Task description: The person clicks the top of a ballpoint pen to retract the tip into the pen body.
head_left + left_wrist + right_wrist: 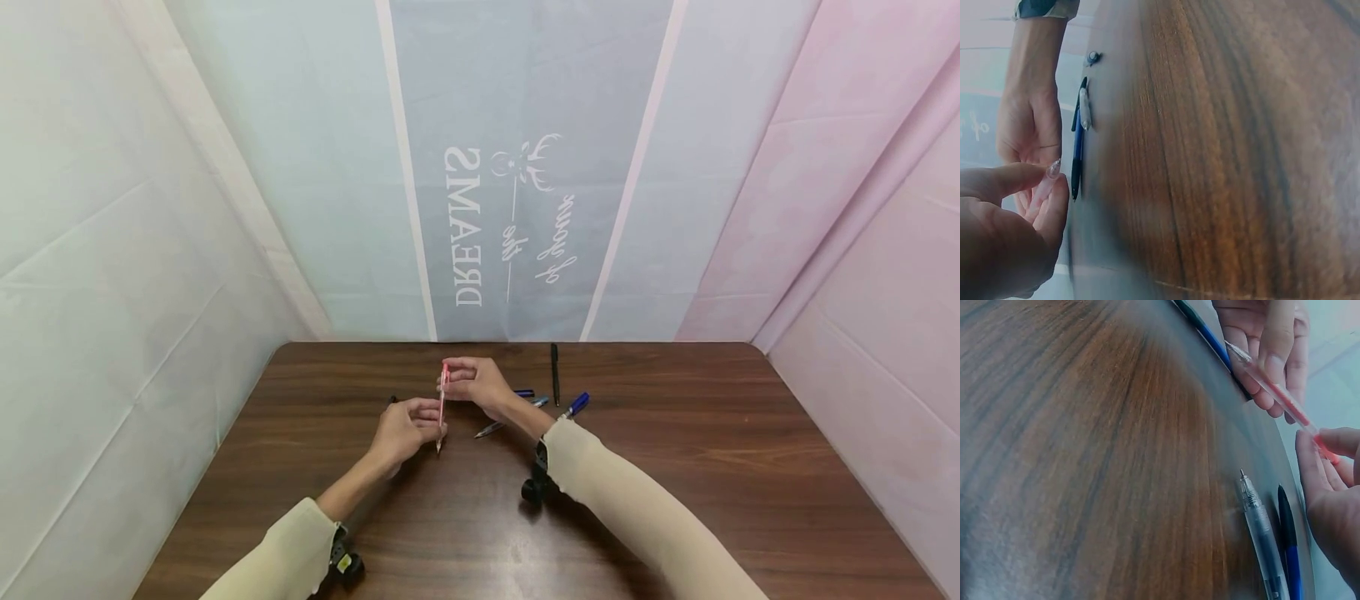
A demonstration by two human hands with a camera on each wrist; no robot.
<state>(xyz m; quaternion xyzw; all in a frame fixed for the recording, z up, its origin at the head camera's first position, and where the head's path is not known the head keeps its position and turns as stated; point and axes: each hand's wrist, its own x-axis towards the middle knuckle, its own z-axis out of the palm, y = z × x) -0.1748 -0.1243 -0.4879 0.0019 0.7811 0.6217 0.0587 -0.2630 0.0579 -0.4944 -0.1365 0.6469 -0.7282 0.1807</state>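
Both hands hold a translucent pen with a pink-red end (442,406) above the table, its metal point downward. My left hand (401,432) pinches the barrel near the point, thumb on one side and fingers behind, as the right wrist view shows at the pen (1282,394). At the pink-red end, my right hand (483,387) grips with thumb and fingertips. From the left wrist, the pen's tip (1054,167) sticks out between the left thumb and forefinger.
Beneath and beyond the right forearm lie a clear pen (491,429), a blue pen (525,392) and a blue-ended pen (577,405). A black pen (555,375) lies near the back edge of the brown wooden table (675,467). Fabric curtains (360,208) stand behind the table.
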